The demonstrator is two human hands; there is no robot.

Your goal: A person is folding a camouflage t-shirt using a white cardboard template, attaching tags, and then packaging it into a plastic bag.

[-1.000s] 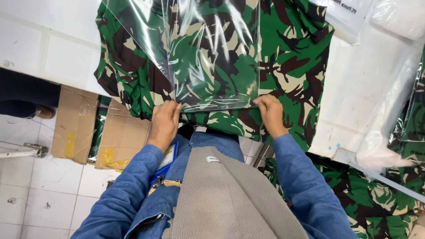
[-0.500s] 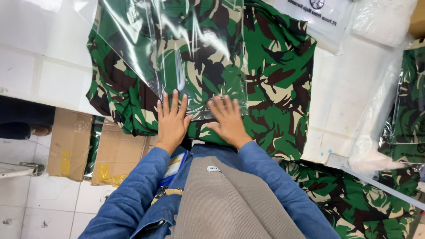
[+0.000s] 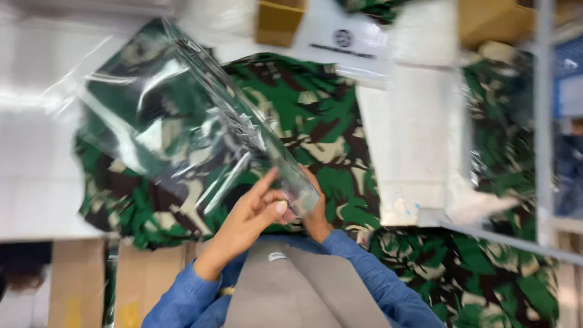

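Now both hands pinch bag corner (image 3: 297, 197), bag lifted, tilted left

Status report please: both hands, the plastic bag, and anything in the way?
Left hand and right hand grip the corner of the clear bag. Bag lifted over camouflage cloth. Picture blurred; nothing blocks.

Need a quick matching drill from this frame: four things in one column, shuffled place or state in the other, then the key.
Things:
1. clear plastic bag
2. left hand
3. right hand
4. cardboard box

Places or states:
A. mostly hidden behind the bag's near corner
B. at the top edge, beside a white sheet
C. lifted at a tilt, with camouflage cloth inside
D. pinching the bag's near corner, index finger raised

Pairs: 1-C, 2-D, 3-A, 4-B
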